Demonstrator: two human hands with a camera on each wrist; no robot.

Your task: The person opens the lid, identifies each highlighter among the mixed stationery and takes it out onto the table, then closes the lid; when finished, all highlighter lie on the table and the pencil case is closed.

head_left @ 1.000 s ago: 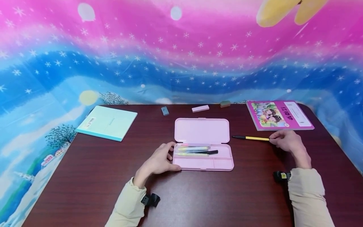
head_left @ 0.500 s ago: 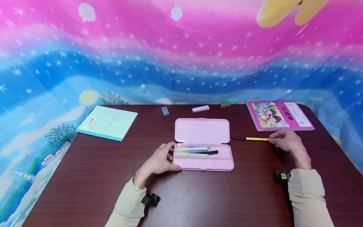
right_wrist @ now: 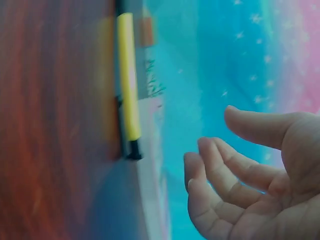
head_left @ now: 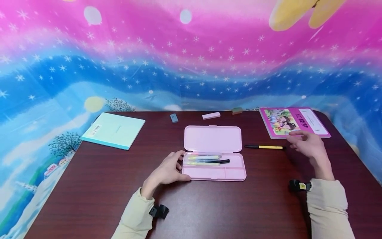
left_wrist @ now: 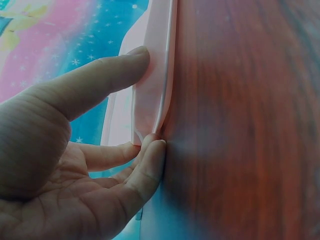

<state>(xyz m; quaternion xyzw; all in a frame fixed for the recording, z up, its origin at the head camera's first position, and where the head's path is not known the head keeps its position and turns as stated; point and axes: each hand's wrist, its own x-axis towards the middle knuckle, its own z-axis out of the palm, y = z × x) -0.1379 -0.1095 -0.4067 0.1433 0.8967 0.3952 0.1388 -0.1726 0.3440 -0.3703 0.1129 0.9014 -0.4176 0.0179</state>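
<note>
A pink pencil case (head_left: 206, 173) lies open on the table, its lid folded back. My left hand (head_left: 167, 169) holds its left end; in the left wrist view the thumb lies along the front side and the other fingers curl at the corner. Several pens (head_left: 206, 159), one of them with a black cap, rest in the long back compartment. To the right of the case a yellow and black pen (head_left: 268, 147) lies on the table. My right hand (head_left: 308, 146) hovers just beyond its right end, fingers loosely bent, holding nothing; the right wrist view shows a gap between fingers and pen.
A pink picture-cover book (head_left: 286, 122) lies at the back right, partly behind my right hand. A mint notebook (head_left: 114, 130) is at the back left. Along the back edge sit a blue eraser (head_left: 174, 118), a pink one (head_left: 211, 115) and a green-brown block (head_left: 237, 111).
My right hand has let go of the yellow and black pen and lifted away, slightly up and to the right. The pen stays on the table. My left hand has kept its place.
</note>
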